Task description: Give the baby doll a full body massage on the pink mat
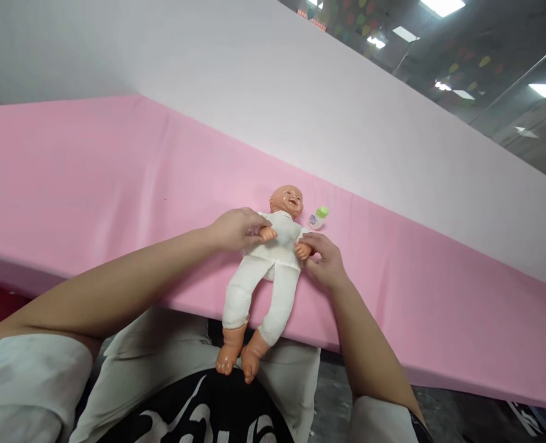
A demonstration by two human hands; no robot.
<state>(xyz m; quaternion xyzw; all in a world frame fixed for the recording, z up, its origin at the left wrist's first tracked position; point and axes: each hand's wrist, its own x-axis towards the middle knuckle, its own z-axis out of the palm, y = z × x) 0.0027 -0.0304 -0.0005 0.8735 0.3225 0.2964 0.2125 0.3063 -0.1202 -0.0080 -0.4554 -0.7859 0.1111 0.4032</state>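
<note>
Doll (280, 246) lies face up on pink surface (199, 160), held at its 2 wrists

The doll, in a white suit with bare feet, lies on its back near the middle of the surface, its head away from the person and its lower legs reaching past the near edge, above the person's lap. The left hand (240, 229) pinches 1 of the doll's wrists between thumb and fingers, beside the chest. The right hand (326, 258) pinches the other wrist, lower down beside the waist. Just beyond the right hand, near the doll's head, is 1 small bottle (316, 220) with a green top, tilted in view; neither hand touches it. A white wall (254, 80) rises behind the surface, with glass panes (476, 67) above it at the upper right.
</note>
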